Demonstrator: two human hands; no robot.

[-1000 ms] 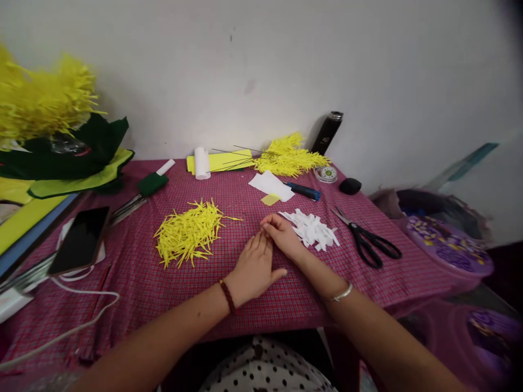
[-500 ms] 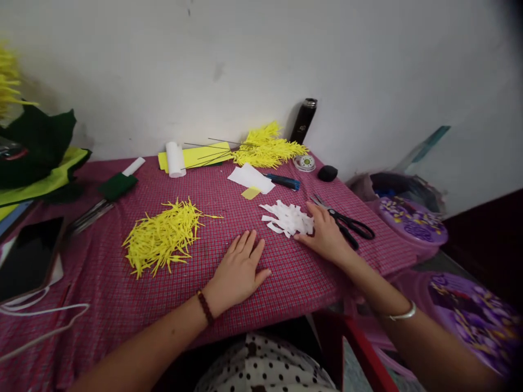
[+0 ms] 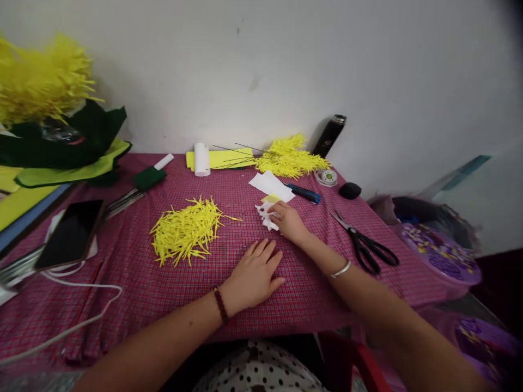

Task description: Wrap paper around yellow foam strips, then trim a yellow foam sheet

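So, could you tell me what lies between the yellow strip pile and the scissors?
In the head view, the right hand, resting on white paper scraps, lies between them.

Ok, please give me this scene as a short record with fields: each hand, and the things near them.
Left hand: flat, palm down, on the checked cloth.
Right hand: over the white paper pieces; grip unclear.
Left of hands: yellow strips.
Right of hands: scissors, lying free.

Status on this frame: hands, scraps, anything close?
Left hand flat, open, on tablecloth. Right hand covering white paper scraps, grip unclear. Yellow strips left, scissors right, both apart.
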